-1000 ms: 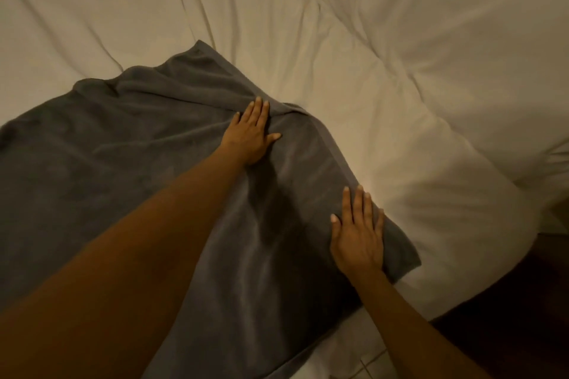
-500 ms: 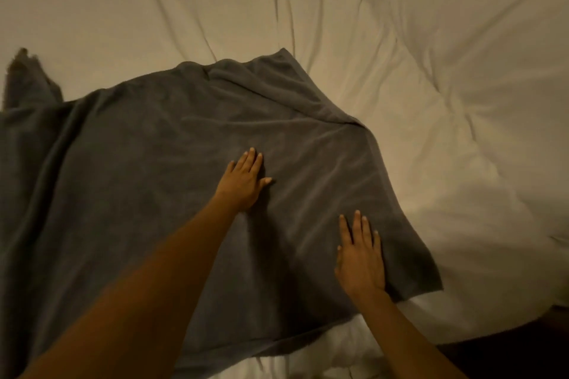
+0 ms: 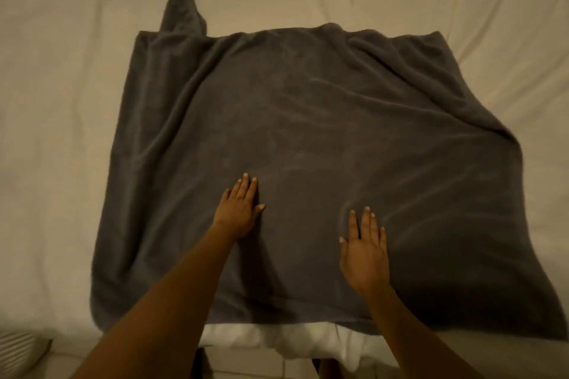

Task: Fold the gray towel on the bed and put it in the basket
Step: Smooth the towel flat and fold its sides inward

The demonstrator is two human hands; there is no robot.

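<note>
The gray towel [image 3: 308,138] lies spread across the bed, roughly square, with wrinkles along its right side and one corner poking up past its far left edge. My left hand [image 3: 238,209] rests flat on the towel near its middle front, fingers together and pointing away from me. My right hand [image 3: 365,252] lies flat on the towel a little nearer and to the right, fingers slightly spread. Neither hand grips the fabric. No basket is in view.
The bed's cream sheet [image 3: 61,101] surrounds the towel on the left, far and right sides, creased at the far right. The white mattress edge [image 3: 277,338] shows below the towel's near edge, with tiled floor [image 3: 246,369] beneath it.
The view has swung left, so the whole towel now sits centred. Both hands have slid along the towel toward its middle and nearer edge, staying flat on it.
</note>
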